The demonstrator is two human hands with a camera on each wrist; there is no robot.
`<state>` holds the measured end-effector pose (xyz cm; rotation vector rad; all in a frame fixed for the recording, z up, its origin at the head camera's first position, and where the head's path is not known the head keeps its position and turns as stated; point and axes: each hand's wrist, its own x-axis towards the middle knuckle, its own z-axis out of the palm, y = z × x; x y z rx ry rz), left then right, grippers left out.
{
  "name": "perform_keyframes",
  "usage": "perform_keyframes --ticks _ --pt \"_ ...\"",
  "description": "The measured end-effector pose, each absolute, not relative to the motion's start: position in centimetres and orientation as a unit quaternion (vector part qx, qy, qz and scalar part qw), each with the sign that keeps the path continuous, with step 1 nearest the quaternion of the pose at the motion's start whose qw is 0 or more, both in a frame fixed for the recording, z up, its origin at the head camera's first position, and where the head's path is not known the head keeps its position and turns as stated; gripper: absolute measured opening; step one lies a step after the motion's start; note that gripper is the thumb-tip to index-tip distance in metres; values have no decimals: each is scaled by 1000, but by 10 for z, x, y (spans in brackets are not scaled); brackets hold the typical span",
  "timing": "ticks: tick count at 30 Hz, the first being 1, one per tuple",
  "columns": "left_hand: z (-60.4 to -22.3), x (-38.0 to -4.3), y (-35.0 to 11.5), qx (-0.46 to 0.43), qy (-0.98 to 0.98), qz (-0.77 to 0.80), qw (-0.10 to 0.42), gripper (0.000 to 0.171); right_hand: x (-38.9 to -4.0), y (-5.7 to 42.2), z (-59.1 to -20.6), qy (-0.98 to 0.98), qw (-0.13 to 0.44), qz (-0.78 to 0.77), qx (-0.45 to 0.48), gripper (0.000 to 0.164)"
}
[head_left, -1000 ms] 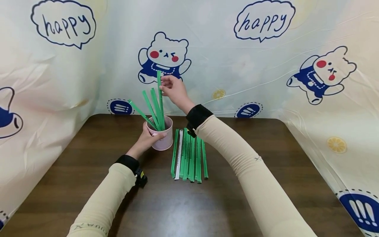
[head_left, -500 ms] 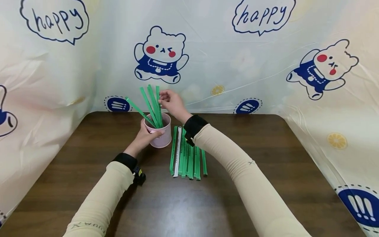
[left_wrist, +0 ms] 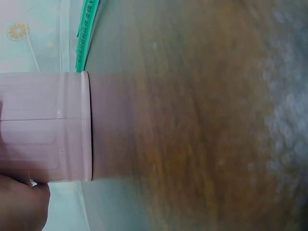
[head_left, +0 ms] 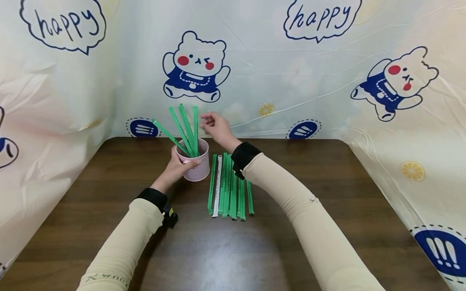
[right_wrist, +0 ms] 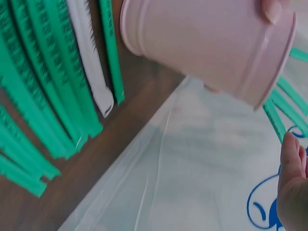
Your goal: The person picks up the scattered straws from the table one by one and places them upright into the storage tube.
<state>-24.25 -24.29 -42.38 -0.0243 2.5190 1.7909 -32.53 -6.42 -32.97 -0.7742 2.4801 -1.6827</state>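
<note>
My left hand (head_left: pixel 175 169) grips a pale pink cup (head_left: pixel 198 171), thumb near the rim and fingers round the far left side. Several slim green paper-wrapped straws lean in it, one of them (head_left: pixel 195 125) nearly upright at the right. Beside that straw, a small gap away, my right hand (head_left: pixel 220 130) is raised with loosely bent fingers and holds nothing. On the table right of the cup lies a row of green wrapped straws (head_left: pixel 234 198), with one white wrapped straw (head_left: pixel 217 186) among them. In the left wrist view the cup's wall (left_wrist: pixel 38 125) hides most of the left hand.
Everything stands on a dark brown wooden table (head_left: pixel 291 234). Behind it and along both sides hangs a pale printed cloth (head_left: pixel 255 81) with bears and lettering. My right forearm (head_left: pixel 302 210) reaches over the table, its wrist covering part of the straw row.
My right hand has lowered a green straw into the cup, let go of it and drawn slightly away to the right. The left hand keeps its grip on the cup.
</note>
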Motion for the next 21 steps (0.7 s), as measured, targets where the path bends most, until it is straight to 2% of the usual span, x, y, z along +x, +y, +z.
perform_keyframes --ticks 10,16,21 --pt "-426 -244 -242 7 808 589 20 107 -337 -29 -321 815 5 -545 -196 35" --pt "-426 -245 -242 0 810 587 18 107 -341 0 -322 831 45 -534 -149 35" --pt "-424 -243 -241 -2 812 583 23 107 -340 31 -339 863 75 -482 -132 35"
